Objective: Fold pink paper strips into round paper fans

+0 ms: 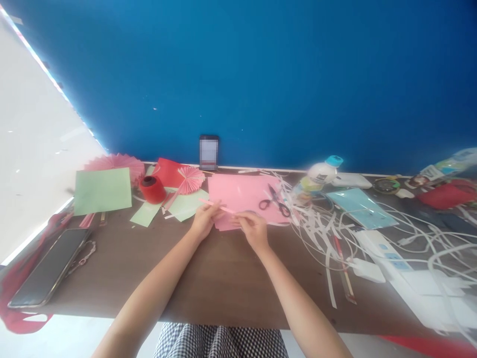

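Observation:
A narrow pink paper strip point(227, 210) runs between my two hands, just above the near part of the pink paper sheets point(238, 191). My left hand point(205, 219) pinches it near its left end, which pokes out beyond the fingers. At the other end my right hand point(252, 227) has its fingertips closed on the strip. Black-handled scissors point(275, 200) lie on the right part of the pink sheets. Left of my hands are pale green paper pieces point(188, 204) and a folded pink paper fan point(191, 179).
A phone point(209, 152) leans against the blue wall. Further left stand a red spool point(152, 189) and a green sheet point(103, 191); another phone point(50, 267) lies nearer. To the right are white paper scraps point(316, 223), a bottle point(320, 174), tangled cables and a power strip point(387, 253).

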{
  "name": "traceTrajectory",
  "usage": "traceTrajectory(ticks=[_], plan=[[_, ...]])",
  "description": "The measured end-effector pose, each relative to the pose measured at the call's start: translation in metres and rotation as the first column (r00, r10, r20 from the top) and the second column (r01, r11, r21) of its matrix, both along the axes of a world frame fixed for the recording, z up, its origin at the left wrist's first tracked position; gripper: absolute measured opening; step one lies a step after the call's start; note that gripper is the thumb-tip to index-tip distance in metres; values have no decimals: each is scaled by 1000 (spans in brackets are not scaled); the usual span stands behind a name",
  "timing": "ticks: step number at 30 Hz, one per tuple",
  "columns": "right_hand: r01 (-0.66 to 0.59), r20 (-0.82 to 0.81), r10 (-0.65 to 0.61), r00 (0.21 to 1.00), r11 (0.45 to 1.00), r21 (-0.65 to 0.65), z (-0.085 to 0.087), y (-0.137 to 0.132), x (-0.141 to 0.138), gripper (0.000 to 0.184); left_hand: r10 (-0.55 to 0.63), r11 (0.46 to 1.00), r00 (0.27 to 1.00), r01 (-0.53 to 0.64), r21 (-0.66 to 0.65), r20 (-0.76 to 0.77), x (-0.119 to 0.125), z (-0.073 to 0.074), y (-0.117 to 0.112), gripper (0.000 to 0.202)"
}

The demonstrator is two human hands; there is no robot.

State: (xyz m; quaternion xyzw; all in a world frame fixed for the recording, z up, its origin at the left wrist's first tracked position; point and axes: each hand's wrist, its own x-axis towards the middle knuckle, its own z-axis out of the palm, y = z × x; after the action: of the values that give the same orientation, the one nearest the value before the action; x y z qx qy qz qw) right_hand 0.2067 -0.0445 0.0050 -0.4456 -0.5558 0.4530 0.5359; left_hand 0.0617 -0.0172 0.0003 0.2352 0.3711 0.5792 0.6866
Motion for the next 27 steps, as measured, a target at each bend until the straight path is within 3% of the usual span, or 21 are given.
traceTrajectory(ticks=[2,5,8,9,12,14,16,18,21,27], plan=[[6,4,-6,1000,1000,-6,0,0,1,13,-92,995,995,94,30,-45,3,-1,-2,26],[-78,64,75,995,996,44,3,3,6,14,-134,990,988,137,24,-80,1,-3,-1,25],[-278,161,262,951,957,81,7,6,14,14,-92,996,992,93,6,-91,-6,-3,2,26],[-288,145,276,950,954,76,7,6,15,16,-58,998,993,60,11,-102,-7,-3,3,27],[-152,102,146,984,987,52,6,6,13,23,16,998,984,-6,57,-177,-6,-2,2,29],[-18,179,4,984,997,80,4,6,8,26,11,995,969,12,94,-246,-2,0,-2,30],[25,303,-62,951,992,123,4,7,5,23,-5,992,954,43,121,-300,3,1,-6,33],[-33,405,-16,914,993,114,5,7,4,25,-16,987,937,70,144,-349,5,3,-8,34],[-123,416,94,904,991,43,8,7,7,35,-44,980,927,113,165,-372,3,5,-9,34],[-194,342,189,921,981,-19,6,10,13,37,-55,989,982,78,125,-180,-3,4,-4,39]])
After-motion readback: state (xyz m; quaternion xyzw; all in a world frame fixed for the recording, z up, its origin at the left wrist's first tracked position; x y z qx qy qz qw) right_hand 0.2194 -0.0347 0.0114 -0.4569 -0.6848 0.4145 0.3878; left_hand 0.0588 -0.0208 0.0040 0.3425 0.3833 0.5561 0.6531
